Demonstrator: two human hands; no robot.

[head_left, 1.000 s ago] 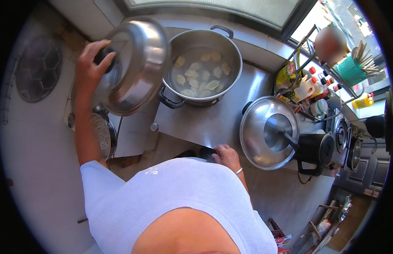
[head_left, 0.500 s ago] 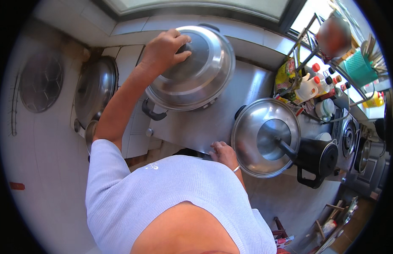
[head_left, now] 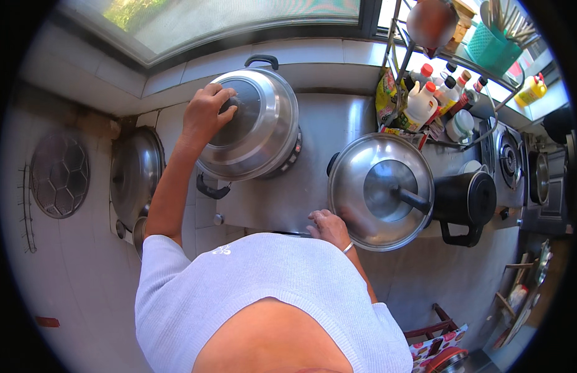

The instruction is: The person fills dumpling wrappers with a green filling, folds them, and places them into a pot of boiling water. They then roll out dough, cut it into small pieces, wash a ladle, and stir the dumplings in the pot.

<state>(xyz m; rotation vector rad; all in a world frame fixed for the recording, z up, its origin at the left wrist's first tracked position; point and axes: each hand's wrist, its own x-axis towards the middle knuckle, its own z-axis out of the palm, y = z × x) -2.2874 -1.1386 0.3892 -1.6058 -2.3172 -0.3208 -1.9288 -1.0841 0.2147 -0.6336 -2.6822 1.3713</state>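
My left hand (head_left: 207, 115) is closed round the dark knob of a silver domed lid (head_left: 263, 118). The lid sits over a metal pot with black loop handles (head_left: 212, 188), on the counter's left part. A dark base (head_left: 290, 155) shows partly under the pot. My right hand (head_left: 330, 227) rests at the counter's front edge, fingers loosely bent and slightly apart, with nothing seen in them. Just right of it stands a wide lidded pan (head_left: 378, 158). Its lid has a glass centre and a black upright handle (head_left: 415, 200).
A black pot (head_left: 466, 199) stands right of the pan, before a gas burner (head_left: 510, 158). Bottles (head_left: 420, 105) and a teal utensil basket (head_left: 492, 50) crowd the back-right rack. A large round lid (head_left: 136, 168) leans at the left wall. The steel counter (head_left: 329, 133) runs between.
The view has shifted, showing more of the window and placing the pot lower and further left in the picture. My left hand stays on the lid's knob; my right hand stays at the counter edge.
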